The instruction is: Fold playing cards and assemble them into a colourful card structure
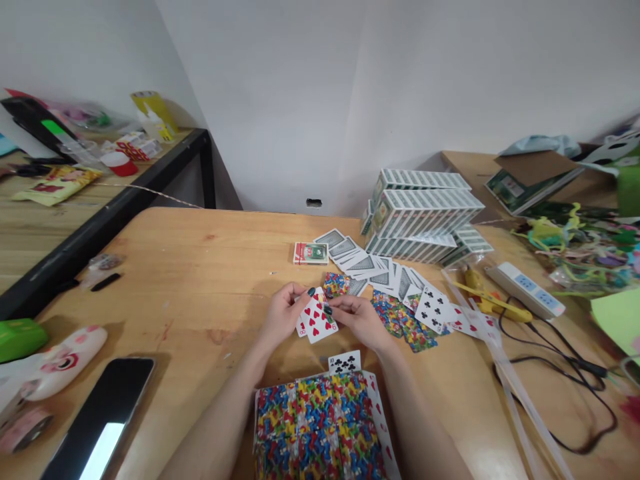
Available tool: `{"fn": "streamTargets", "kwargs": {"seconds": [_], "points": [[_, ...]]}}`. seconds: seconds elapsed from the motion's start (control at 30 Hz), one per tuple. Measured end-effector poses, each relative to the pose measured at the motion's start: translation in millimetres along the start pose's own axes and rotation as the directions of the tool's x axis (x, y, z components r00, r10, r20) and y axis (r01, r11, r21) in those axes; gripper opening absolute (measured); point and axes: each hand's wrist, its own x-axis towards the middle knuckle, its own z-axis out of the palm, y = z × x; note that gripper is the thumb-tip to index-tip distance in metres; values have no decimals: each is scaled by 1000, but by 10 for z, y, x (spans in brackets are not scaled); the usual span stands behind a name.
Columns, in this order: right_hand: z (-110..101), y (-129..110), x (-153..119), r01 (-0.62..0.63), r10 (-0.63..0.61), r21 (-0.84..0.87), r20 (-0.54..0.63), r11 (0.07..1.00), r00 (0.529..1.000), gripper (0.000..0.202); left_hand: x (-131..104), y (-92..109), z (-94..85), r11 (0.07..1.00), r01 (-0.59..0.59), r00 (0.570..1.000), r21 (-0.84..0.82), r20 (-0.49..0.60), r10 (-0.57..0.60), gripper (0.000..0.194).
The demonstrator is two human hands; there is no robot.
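Observation:
Two overlapping playing cards (317,319), red hearts facing up, are pinched between my hands above the table. My left hand (286,313) is closed on their left side, thumb on top. At their right edge, my right hand (359,322) is closed with its fingertips on them. Below lies a block of cards with colourful patterned backs (315,427), with a ten of clubs (345,362) sticking out at its top. Just beyond my hands is a small colourful patterned piece (336,285). More patterned cards (405,323) and a face-up clubs card (433,309) lie to the right.
Grey-backed cards (367,262) fan out near a red-and-green card box (311,253). Striped boxes (425,210) are stacked at the back. On the right are a yellow glue gun (493,300), a power strip (526,289) and cables. A phone (103,417) lies front left.

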Motion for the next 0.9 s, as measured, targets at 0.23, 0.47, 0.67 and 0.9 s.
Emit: {"fn": "streamTargets", "kwargs": {"seconds": [0.23, 0.47, 0.67, 0.9], "points": [[5, 1, -8, 7, -9, -111, -20, 994, 1000, 21, 15, -11, -9, 1000, -7, 1000, 16, 7, 7, 20], [35, -30, -9, 13, -12, 14, -92, 1000, 996, 27, 58, -9, -79, 990, 57, 997, -128, 64, -49, 27], [46, -44, -1, 36, -15, 132, -154, 991, 988, 31, 50, 7, -126, 979, 130, 985, -159, 137, -109, 28], [33, -10, -3, 4, 10, 106, -127, 994, 992, 27, 57, -55, -71, 994, 84, 993, -75, 84, -78, 23]]}}
